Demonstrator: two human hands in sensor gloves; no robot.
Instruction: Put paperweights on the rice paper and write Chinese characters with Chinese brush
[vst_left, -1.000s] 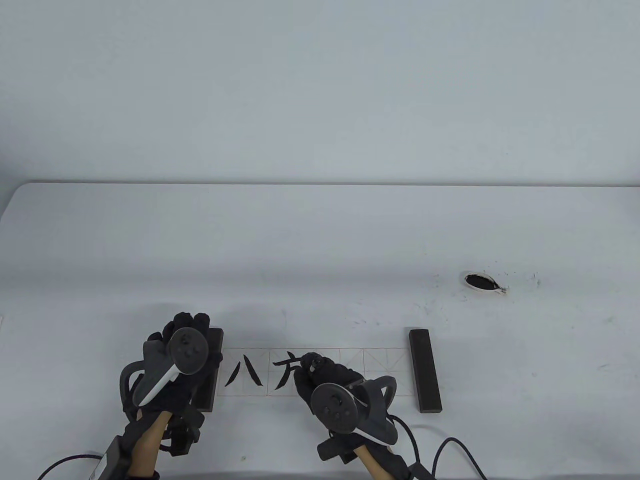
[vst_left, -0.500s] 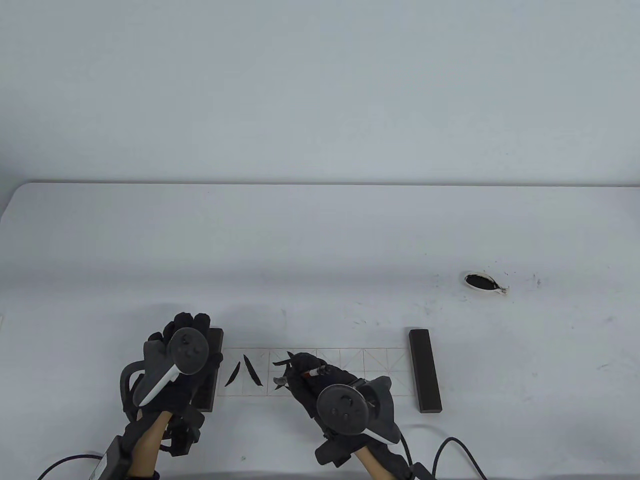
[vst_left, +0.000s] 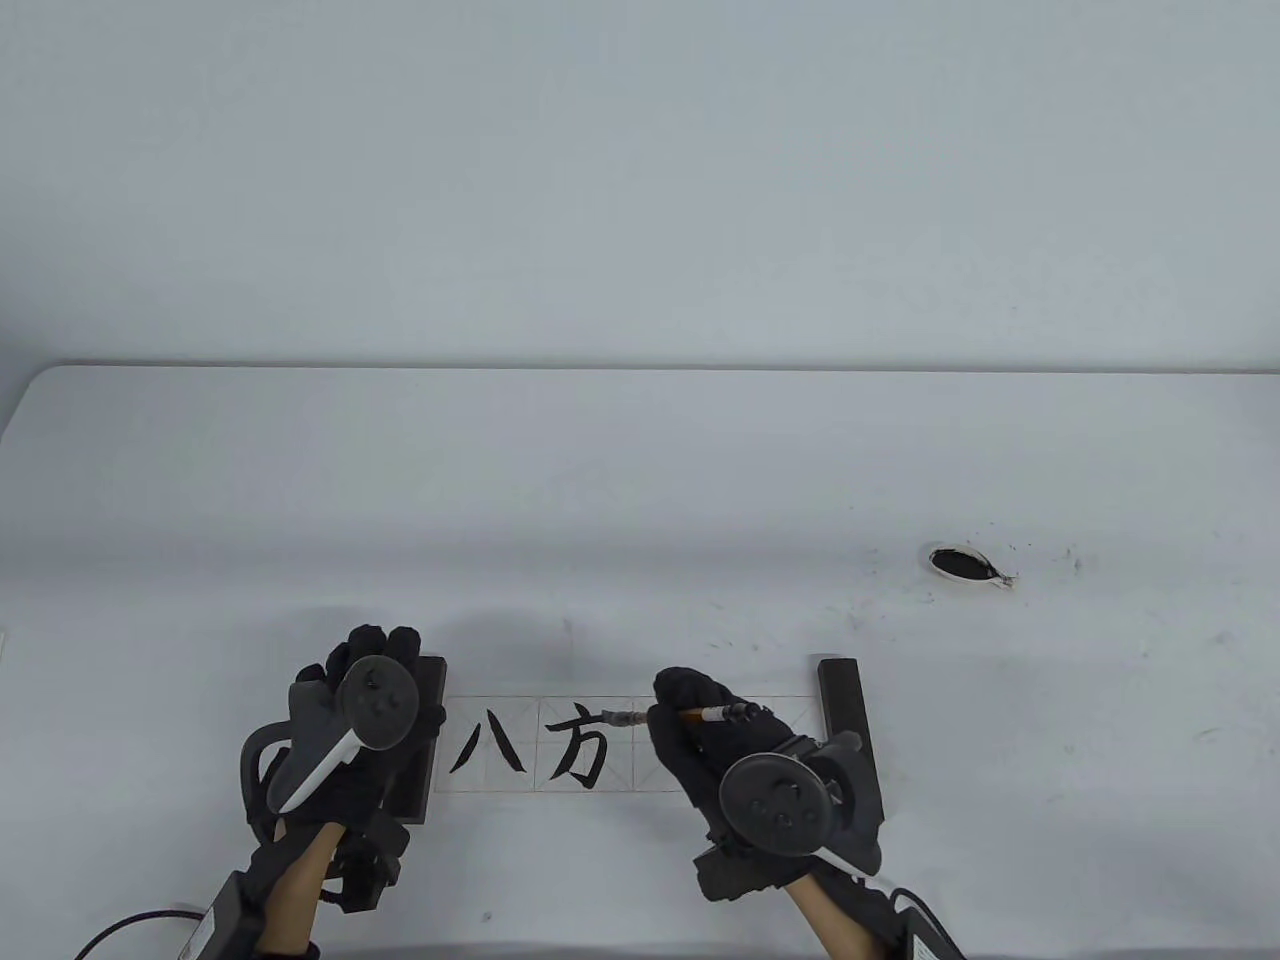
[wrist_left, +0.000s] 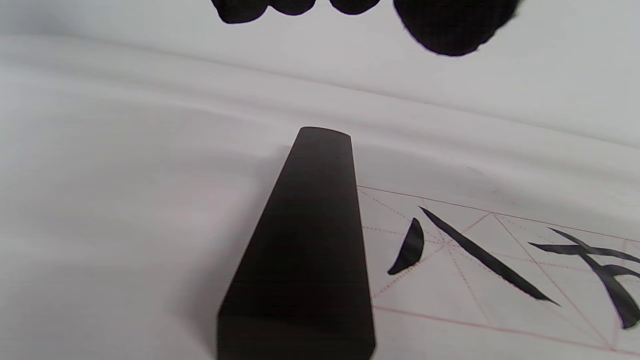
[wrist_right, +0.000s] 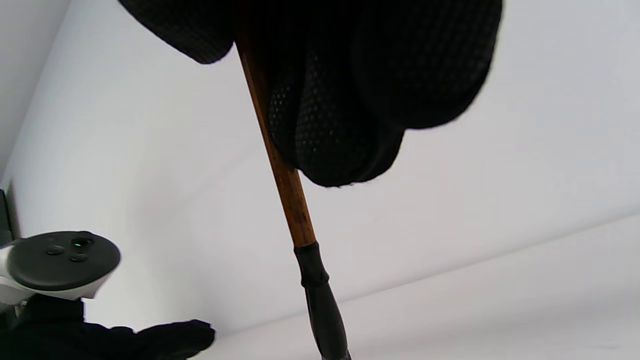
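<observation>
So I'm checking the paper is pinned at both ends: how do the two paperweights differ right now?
The left paperweight lies under the left hand, mostly hidden. The right paperweight has no hand on it; the right hand, gripping the brush, only hides its near end. Both are dark bars at the paper's ends.

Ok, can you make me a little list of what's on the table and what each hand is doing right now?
paper: rice paper with a red grid, lying between two dark bars
writing: two black characters in the two leftmost squares
left paperweight: dark bar on the paper's left end
right paperweight: dark bar at the paper's right end, partly hidden by the right hand
left hand: over the left paperweight, fingers straight; contact cannot be told
right hand: grips the brush
ink dish: far right, holding black ink
</observation>
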